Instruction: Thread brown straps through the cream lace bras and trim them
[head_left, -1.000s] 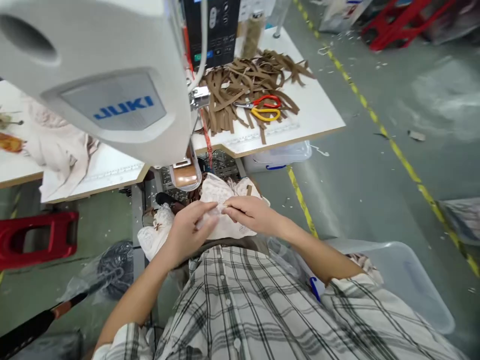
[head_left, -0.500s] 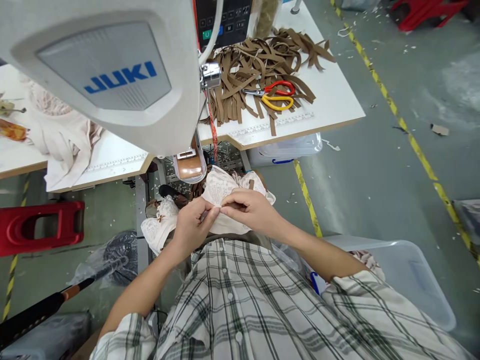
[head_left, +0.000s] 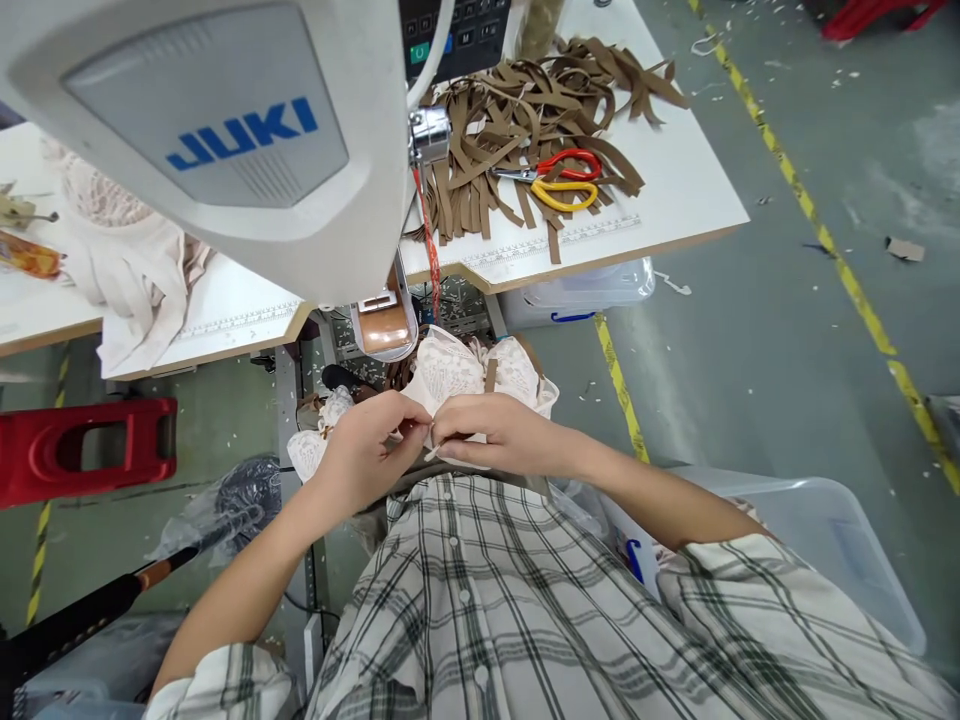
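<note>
A pale lace bra [head_left: 450, 362] lies over my lap, its cups facing up, with a short brown strip [head_left: 491, 375] on it. My left hand [head_left: 367, 445] pinches the bra's near edge between thumb and fingertips. Close against it, my right hand [head_left: 504, 432] is closed on the same edge, and a thin pale end sticks out below its fingertips. The fingers hide the exact spot they grip. More white lace [head_left: 306, 452] shows to the left of my left hand.
The sewing machine head [head_left: 247, 235] and its narrow arm [head_left: 386, 328] stand just ahead. Brown strips [head_left: 465, 190] and red-and-yellow scissors [head_left: 566, 195] lie on the right tabletop [head_left: 675, 180]. Beige garments [head_left: 142, 270] lie left. A clear bin [head_left: 817, 540] stands right; a red stool [head_left: 90, 450] is left.
My hands have shifted slightly down and left along the bra's edge, exposing more of the cups and the brown strip. The view has tilted a little.
</note>
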